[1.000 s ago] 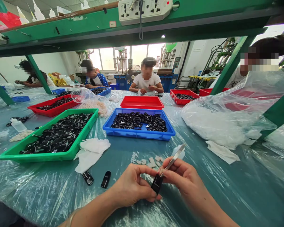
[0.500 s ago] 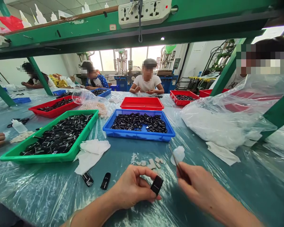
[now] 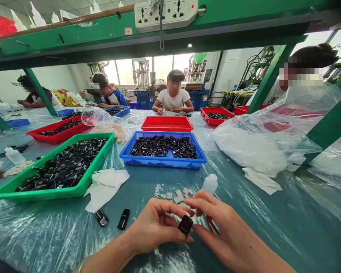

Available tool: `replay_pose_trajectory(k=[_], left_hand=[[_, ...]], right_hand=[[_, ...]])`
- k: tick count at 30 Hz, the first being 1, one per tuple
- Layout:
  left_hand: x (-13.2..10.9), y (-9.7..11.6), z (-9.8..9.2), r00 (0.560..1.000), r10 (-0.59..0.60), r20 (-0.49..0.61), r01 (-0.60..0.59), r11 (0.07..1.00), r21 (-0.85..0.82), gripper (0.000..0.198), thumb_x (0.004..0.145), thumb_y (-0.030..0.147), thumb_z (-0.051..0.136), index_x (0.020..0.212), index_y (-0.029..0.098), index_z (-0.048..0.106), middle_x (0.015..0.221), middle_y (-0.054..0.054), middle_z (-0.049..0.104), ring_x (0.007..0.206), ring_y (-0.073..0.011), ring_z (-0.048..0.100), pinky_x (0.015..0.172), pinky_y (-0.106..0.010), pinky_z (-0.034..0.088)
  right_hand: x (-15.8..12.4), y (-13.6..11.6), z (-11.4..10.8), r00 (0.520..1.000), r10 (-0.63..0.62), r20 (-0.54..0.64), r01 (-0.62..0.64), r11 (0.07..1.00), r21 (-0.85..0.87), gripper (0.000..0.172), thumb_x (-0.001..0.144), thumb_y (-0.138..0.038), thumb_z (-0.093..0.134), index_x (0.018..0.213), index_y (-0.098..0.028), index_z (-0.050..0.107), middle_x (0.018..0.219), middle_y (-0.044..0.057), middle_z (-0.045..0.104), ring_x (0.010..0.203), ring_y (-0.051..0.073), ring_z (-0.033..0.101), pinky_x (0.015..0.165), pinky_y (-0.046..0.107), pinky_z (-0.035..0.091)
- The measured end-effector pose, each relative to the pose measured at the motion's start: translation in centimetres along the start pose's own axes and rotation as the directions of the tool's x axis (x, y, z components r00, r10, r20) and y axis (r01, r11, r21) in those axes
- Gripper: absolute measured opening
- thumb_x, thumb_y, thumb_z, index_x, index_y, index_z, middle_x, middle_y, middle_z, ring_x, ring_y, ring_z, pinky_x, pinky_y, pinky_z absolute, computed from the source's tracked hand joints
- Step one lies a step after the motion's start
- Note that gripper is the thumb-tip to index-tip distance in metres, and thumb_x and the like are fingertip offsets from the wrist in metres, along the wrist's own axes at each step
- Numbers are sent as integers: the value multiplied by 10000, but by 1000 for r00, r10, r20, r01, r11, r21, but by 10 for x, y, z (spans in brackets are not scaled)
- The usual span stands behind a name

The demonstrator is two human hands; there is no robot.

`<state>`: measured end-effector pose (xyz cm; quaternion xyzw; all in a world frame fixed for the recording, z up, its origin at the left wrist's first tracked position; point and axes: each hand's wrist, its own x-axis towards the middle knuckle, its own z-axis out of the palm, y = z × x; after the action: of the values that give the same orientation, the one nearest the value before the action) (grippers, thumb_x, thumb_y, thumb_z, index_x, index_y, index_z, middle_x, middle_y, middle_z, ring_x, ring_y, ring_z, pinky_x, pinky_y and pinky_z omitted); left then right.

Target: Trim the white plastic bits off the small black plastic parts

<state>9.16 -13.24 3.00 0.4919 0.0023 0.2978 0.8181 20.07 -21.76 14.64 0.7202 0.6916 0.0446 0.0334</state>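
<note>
My left hand (image 3: 152, 229) pinches a small black plastic part (image 3: 185, 225) between thumb and fingers, just above the table. Close on its right is my right hand (image 3: 226, 227), with a thin pair of tweezers (image 3: 213, 228) tucked under its curled fingers. Its forefinger and thumb reach to the part's edge; whether they touch it I cannot tell. Behind the hands lie several white foam-like pieces (image 3: 179, 196) and a cluster of tiny white slivers (image 3: 158, 189). A translucent squeeze bottle (image 3: 210, 183) stands partly behind my right fingers. To the left lie a black part (image 3: 123, 219) and another one (image 3: 101, 218).
A blue tray (image 3: 163, 162) and a green tray (image 3: 100, 159) hold many black parts. White tissue (image 3: 108, 185) lies between them. A large plastic bag (image 3: 261, 144) fills the right side. A green shelf beam (image 3: 88, 41) crosses overhead. Co-workers sit across the table.
My right hand has moved left to the black part, and the tweezers have swung from pointing up and away to lying under the fingers. My left hand keeps its hold.
</note>
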Motion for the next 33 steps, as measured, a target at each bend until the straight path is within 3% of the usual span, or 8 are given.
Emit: replay_pose_trajectory(k=[4, 10, 13, 16, 19, 22, 27, 33], left_hand=[[-2, 1, 1, 999, -42, -22, 41, 997, -65, 482, 481, 190, 705, 903, 92, 496, 542, -8, 559, 649, -127, 627, 628, -143, 494], [0, -1, -1, 999, -36, -13, 34, 993, -111, 504, 478, 174, 699, 907, 101, 446, 532, -10, 559, 655, -148, 630, 592, -139, 482], [0, 0, -2, 999, -33, -5, 32, 994, -107, 528, 478, 193, 706, 939, 97, 467, 553, -18, 571, 658, -143, 630, 568, -122, 473], [-1, 2, 0, 999, -37, -17, 36, 994, -100, 538, 471, 193, 712, 949, 92, 487, 578, -29, 587, 662, -144, 631, 569, -124, 478], [0, 2, 2, 999, -23, -36, 20, 995, -94, 514, 476, 182, 707, 932, 88, 490, 534, -5, 560, 625, -124, 621, 650, -173, 512], [2, 1, 4, 999, -8, -52, 5, 998, -62, 509, 477, 202, 712, 925, 81, 504, 538, -3, 557, 593, -91, 606, 650, -160, 504], [4, 0, 5, 996, 15, -85, -19, 999, -45, 488, 462, 221, 723, 888, 69, 538, 571, 11, 561, 523, -20, 555, 712, -181, 532], [3, 4, 6, 996, 12, -85, -16, 999, -52, 468, 464, 184, 713, 884, 59, 549, 775, -53, 614, 684, -81, 619, 636, -110, 503]], right_hand=[[3, -1, 7, 998, -62, -32, 64, 997, 44, 342, 784, -359, 274, 976, -303, 551, 993, -30, 419, 801, -212, 300, 703, -148, 216], [5, 0, 15, 977, -149, -152, 159, 985, 59, 327, 771, -320, 303, 914, -275, 593, 960, -28, 441, 799, -221, 319, 703, -177, 233], [8, 1, 16, 973, -120, -195, 150, 978, 146, 322, 759, -365, 330, 856, -235, 609, 955, -43, 462, 816, -229, 367, 724, -187, 268], [11, 4, 17, 982, -27, -184, 66, 975, 211, 435, 741, -493, 329, 817, -165, 604, 948, -32, 484, 810, -204, 406, 735, -157, 320], [10, 8, 16, 963, 110, -245, -32, 953, 302, 556, 674, -618, 368, 870, -142, 580, 901, -20, 501, 763, -180, 421, 702, -132, 343], [6, 8, 12, 955, 155, -254, -65, 942, 331, 611, 626, -658, 407, 930, -155, 574, 892, -19, 506, 752, -173, 431, 699, -133, 353], [4, 1, 9, 976, 52, -213, -6, 977, 212, 579, 680, -620, 359, 909, -150, 608, 856, -10, 502, 719, -194, 411, 668, -158, 316], [7, 0, 13, 944, -109, -312, 192, 949, 251, 420, 758, -432, 338, 887, -164, 634, 746, -4, 481, 638, -216, 372, 608, -170, 262]])
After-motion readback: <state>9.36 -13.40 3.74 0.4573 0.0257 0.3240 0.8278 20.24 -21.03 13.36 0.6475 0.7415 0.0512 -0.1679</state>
